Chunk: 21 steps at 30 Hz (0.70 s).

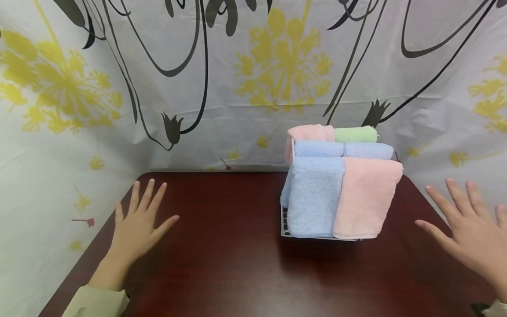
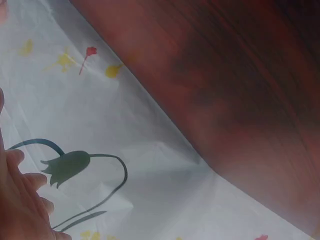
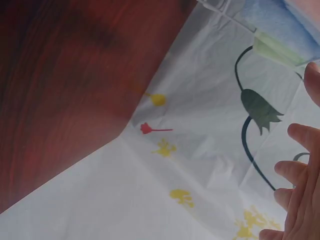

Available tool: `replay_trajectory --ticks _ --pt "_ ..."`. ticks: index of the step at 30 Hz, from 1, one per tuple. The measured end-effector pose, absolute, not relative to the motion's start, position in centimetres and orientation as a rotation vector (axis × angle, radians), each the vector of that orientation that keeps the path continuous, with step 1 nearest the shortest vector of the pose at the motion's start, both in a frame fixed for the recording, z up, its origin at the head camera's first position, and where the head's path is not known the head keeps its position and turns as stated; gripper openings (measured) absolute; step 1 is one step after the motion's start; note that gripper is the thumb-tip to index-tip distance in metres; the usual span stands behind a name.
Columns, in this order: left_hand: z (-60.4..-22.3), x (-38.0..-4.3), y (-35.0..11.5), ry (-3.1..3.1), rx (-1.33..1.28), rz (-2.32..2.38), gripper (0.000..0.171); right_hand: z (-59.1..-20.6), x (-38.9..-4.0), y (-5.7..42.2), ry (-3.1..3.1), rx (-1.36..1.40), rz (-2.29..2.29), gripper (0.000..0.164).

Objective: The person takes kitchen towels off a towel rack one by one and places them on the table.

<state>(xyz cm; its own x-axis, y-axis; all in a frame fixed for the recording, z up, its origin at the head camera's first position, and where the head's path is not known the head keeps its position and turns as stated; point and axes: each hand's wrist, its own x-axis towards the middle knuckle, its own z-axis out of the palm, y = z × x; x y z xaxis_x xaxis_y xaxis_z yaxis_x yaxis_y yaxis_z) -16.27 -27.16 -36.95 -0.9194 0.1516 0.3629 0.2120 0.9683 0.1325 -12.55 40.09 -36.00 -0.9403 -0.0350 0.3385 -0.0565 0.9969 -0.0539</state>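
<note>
My left hand (image 1: 136, 231) is spread out over the left side of the dark red table, palm down and holding nothing. On the far right, my right hand (image 1: 471, 233) has its fingers spread too and holds nothing; part of it runs past the frame edge. Between them, closer to the right hand, stands a white wire basket (image 1: 285, 222) with folded towels over and in it. A blue towel (image 1: 314, 198) and a pink towel (image 1: 368, 198) hang down its front. Behind these lie a rolled blue towel (image 1: 317, 149), another pink towel (image 1: 306, 132) and a green towel (image 1: 355, 134).
The dark red wooden table (image 1: 222, 264) has cut-off far corners. White cloth (image 1: 241, 136) printed with yellow and grey flowers hangs behind it and along both sides. In the right wrist view, the basket's wire edge (image 3: 227, 17) shows at the top.
</note>
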Motion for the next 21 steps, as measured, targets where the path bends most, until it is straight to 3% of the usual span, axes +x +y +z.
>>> replay_trajectory --ticks 12,21 --pt "-36.8 -17.3 -24.7 -2.716 -0.326 -0.344 0.085 -34.4 -12.5 38.2 -2.730 0.084 0.104 0.086" --pt "-35.9 -18.2 -21.8 -2.558 -0.450 -0.394 0.080 -33.4 -12.9 37.0 -2.590 0.224 0.292 0.072"
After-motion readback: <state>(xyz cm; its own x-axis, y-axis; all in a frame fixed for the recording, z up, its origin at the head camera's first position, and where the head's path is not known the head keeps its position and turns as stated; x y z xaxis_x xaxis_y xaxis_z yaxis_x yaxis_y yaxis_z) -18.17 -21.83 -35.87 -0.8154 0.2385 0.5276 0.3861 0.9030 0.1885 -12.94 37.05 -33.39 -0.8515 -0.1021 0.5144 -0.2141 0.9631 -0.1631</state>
